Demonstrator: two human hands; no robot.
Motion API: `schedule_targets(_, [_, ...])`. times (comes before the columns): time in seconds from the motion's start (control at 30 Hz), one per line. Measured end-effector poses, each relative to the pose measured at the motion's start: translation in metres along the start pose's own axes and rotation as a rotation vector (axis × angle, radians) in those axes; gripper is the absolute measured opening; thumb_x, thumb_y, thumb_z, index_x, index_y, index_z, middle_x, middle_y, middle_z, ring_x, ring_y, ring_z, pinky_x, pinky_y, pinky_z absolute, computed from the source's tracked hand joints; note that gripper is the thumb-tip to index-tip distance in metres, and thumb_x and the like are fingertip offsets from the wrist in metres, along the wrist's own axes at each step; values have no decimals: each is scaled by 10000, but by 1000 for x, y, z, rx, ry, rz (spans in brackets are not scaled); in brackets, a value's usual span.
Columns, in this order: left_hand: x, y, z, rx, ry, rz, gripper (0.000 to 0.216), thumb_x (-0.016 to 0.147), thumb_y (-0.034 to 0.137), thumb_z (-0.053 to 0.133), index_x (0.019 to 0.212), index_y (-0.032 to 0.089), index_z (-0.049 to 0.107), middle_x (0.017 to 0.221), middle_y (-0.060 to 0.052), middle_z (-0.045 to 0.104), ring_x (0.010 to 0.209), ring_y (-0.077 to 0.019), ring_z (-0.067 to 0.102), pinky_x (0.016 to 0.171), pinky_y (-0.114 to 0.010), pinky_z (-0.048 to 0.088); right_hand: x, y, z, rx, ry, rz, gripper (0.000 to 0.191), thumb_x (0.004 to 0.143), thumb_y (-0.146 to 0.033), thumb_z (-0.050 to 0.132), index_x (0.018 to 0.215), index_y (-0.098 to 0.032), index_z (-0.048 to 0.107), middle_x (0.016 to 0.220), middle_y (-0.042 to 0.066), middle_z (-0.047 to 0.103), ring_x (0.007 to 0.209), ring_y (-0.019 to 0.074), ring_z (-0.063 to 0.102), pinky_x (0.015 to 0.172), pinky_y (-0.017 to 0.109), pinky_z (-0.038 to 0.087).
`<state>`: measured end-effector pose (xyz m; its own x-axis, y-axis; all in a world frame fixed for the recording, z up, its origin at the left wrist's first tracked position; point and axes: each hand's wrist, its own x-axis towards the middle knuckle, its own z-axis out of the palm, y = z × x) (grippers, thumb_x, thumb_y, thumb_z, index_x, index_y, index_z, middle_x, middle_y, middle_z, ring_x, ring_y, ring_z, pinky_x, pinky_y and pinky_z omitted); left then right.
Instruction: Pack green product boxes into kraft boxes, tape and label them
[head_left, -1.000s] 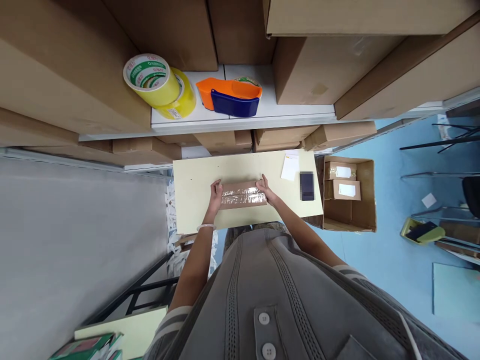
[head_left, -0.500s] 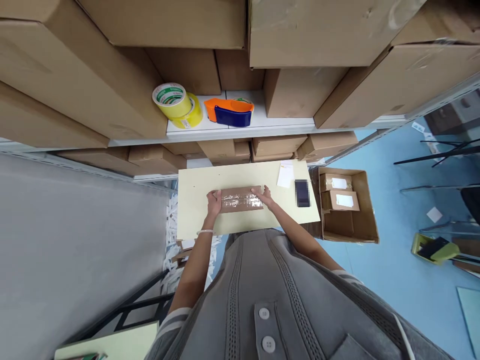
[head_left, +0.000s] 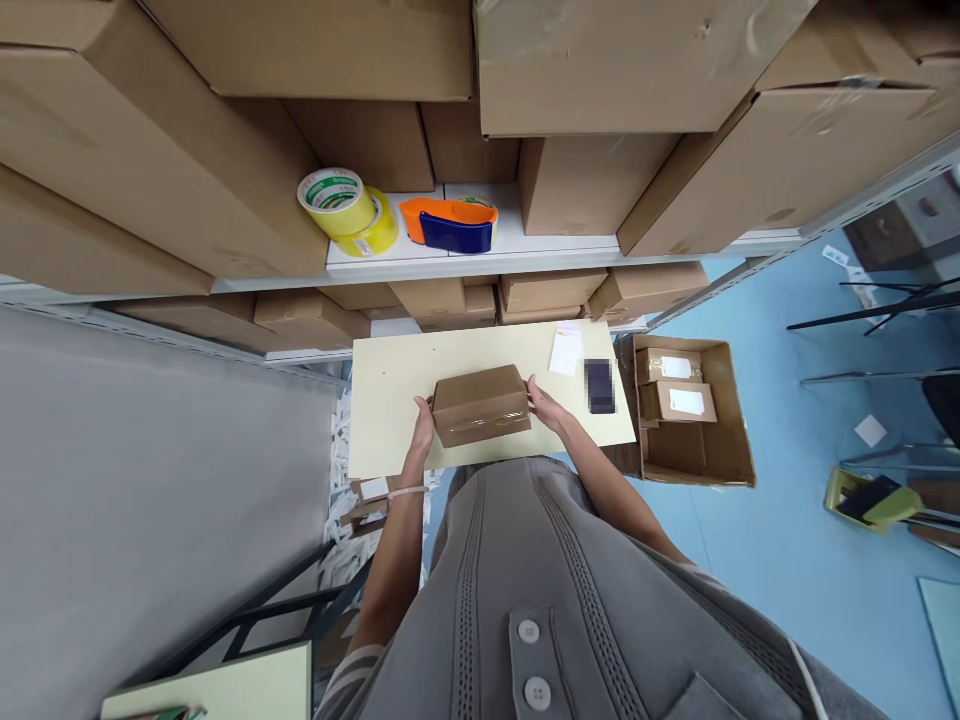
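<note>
A brown cardboard box [head_left: 480,405] with shiny clear tape along its near side is held between my hands over the pale table [head_left: 390,370]. My left hand [head_left: 424,424] grips its left end, thumb up and the other fingers partly hidden behind the box. At the right end, my right hand [head_left: 546,405] holds on with the thumb on top and fingers against the side. The box sits tilted, its plain top and taped near side both showing. White paper slips [head_left: 566,350] and a dark, blurred flat object [head_left: 600,386] lie to the right of it.
A large open carton [head_left: 739,420] with smaller labelled boxes stands right of the table. On the shelf [head_left: 420,262] ahead are yellow tape rolls [head_left: 341,205], an orange and blue tape dispenser [head_left: 454,226] and many cartons. A grey wall [head_left: 165,480] is at left.
The box has been turned in my hands: its taped face, which was upward, now faces me, and a plain face is on top. Both hands have shifted to its ends.
</note>
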<state>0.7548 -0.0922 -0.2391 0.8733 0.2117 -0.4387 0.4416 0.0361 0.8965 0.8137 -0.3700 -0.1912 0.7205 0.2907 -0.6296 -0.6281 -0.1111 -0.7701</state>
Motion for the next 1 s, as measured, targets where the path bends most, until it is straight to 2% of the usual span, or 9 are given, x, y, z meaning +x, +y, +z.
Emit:
schedule_targets(0.07, [-1,5,5,-29,9,10,844,868,747,46,1229,222,599,1232,-119,664,1171,-231,615,973,-388,504,0,-3,-4,7,24,10,723,877,-765,251,1309,-276,562,1384,47,557,1287,238,487,1041,356,424])
schedule_targets(0.2, [0,0,17,36,32,49,803,879,740,82,1242,226,581,1215,-111,657,1193,-227,591,975,-385,503,9,10,-2,-45,232,39,704,878,-756,248,1225,-229,562,1288,83,592,1196,250,532,991,338,448])
schedule_targets(0.3, [-2,-13,29,179,140,22,754,905,705,120,1215,189,575,1185,-134,629,1217,-233,552,1046,-400,444,16,29,3,-204,410,11,571,930,-660,222,1143,-213,506,1150,87,610,1075,229,567,940,339,464])
schedule_targets(0.4, [-5,-26,40,296,254,-34,681,925,669,198,1205,164,559,1188,-145,567,1248,-243,506,1113,-409,367,19,44,9,-331,511,-10,441,948,-588,253,1061,-218,466,1113,79,581,1021,213,565,923,337,448])
schedule_targets(0.57, [-8,-29,52,492,287,26,619,975,546,195,1302,120,501,1303,-182,492,1265,-259,491,1112,-415,359,23,55,18,-567,602,-48,436,970,-578,203,1026,-230,458,1154,93,577,974,233,584,819,345,437])
schedule_targets(0.67, [-9,-26,54,557,311,44,592,993,491,170,1321,130,506,1294,-171,554,1258,-251,508,1077,-390,394,26,58,19,-695,616,-27,477,988,-560,145,1054,-220,474,1063,99,637,920,248,605,780,341,417])
schedule_targets(0.8, [-10,-24,55,583,299,-19,600,995,495,160,1346,160,513,1204,-147,654,1127,-272,608,968,-414,466,28,59,19,-778,613,-9,509,997,-549,113,1077,-213,487,994,101,671,868,252,617,746,326,395])
schedule_targets(1.0, [-9,-25,56,576,314,-33,624,992,508,171,1374,140,499,1211,-159,662,1095,-275,630,955,-413,467,27,58,20,-817,604,-10,499,1008,-521,108,1071,-207,491,981,95,676,841,242,615,728,306,377])
